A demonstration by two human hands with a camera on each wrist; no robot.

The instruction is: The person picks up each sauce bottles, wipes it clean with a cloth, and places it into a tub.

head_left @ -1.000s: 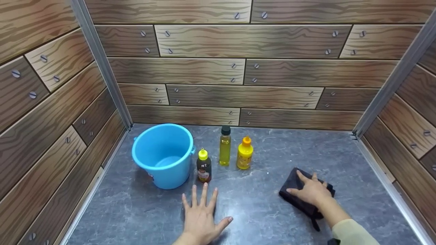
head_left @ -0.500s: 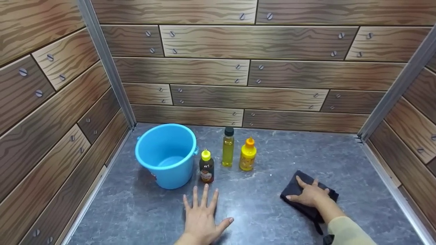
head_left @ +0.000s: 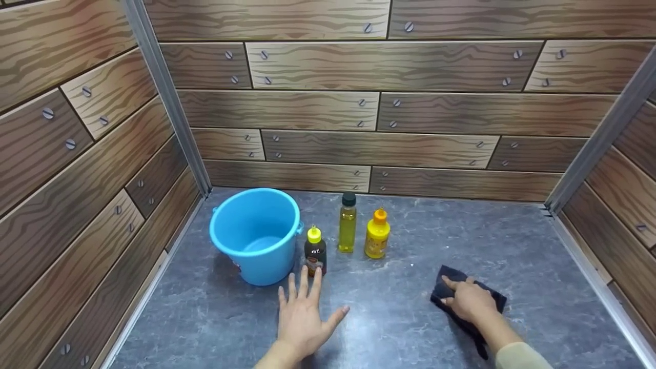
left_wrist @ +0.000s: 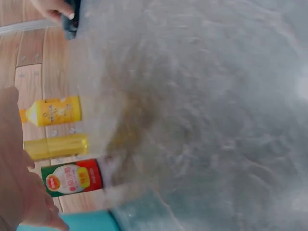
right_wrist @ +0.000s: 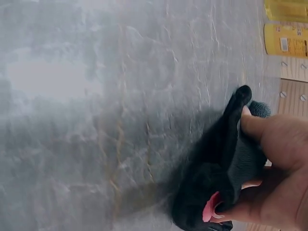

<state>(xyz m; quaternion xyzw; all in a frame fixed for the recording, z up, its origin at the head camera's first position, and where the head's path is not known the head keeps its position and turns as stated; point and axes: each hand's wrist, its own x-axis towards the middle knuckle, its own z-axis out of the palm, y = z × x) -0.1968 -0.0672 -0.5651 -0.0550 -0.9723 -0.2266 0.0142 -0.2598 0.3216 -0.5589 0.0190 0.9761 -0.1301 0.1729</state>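
My right hand (head_left: pixel 471 301) grips a folded dark cloth (head_left: pixel 494 297) at the right of the tabletop. In the right wrist view, the thumb and fingers pinch the bunched cloth (right_wrist: pixel 207 178), and a pink tag (right_wrist: pixel 211 207) shows on it. My left hand (head_left: pixel 302 318) is spread, with straight fingers and nothing held. Its fingertips overlap the base of a dark sauce bottle (head_left: pixel 315 251) with a yellow cap in the head view; whether they touch it I cannot tell. The left wrist view shows that bottle's red and green label (left_wrist: pixel 72 178) beyond the hand.
A blue bucket (head_left: pixel 266 266) stands at the left, beside the dark bottle. Behind are an oil bottle (head_left: pixel 347 228) with a black cap and a yellow bottle (head_left: pixel 377 238) with an orange cap. Wood-patterned walls (head_left: pixel 318 110) enclose the grey tabletop (head_left: pixel 389 318) on three sides.
My right hand's fingers have drawn in, bunching the cloth that lay flatter under them. My left hand has moved slightly forward, towards the dark bottle. The head view has shifted a little.
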